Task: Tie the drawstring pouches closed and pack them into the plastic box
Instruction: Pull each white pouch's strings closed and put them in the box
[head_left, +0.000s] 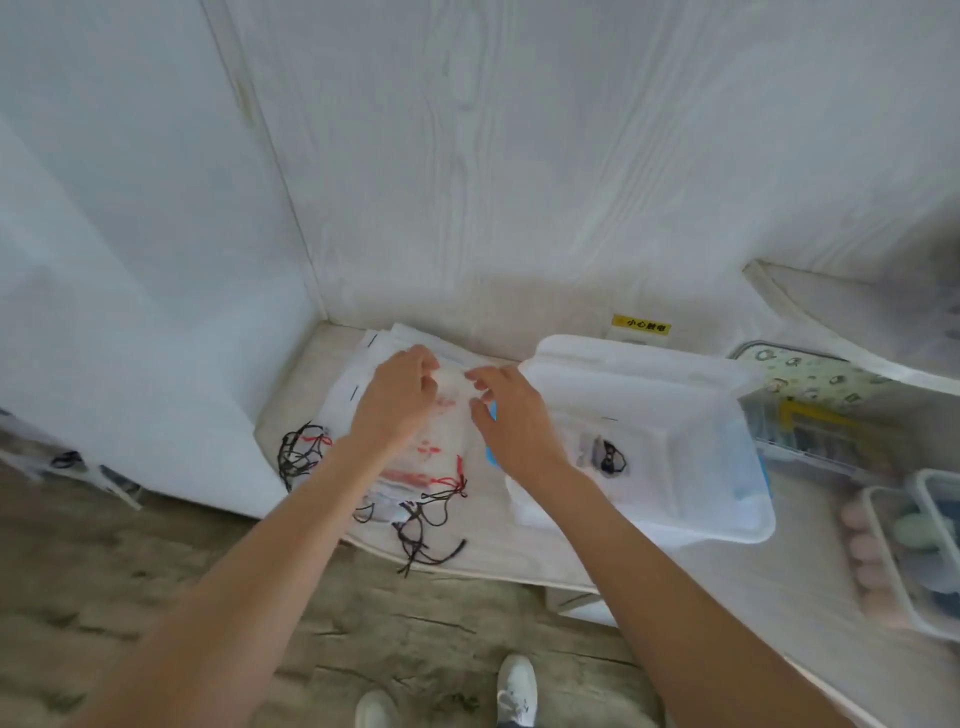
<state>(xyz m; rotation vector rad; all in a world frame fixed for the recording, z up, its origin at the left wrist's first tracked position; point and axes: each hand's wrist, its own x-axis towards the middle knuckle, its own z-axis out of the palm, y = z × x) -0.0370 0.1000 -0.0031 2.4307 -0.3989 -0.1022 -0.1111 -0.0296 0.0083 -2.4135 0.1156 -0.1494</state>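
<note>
Yellow sticker (641, 326) reads 小心触电; left hand (400, 400) and right hand (511, 418) each pinch the top pouch (451, 415).

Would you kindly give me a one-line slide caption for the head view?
Both hands, left and right, pinch a translucent pouch on the stack beside the open plastic box.

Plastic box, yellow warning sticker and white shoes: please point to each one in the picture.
plastic box (748, 525): head view, on its near right rim.
yellow warning sticker (641, 325): head view, on its middle.
white shoes (516, 688): head view, on the right shoe's top.
</note>
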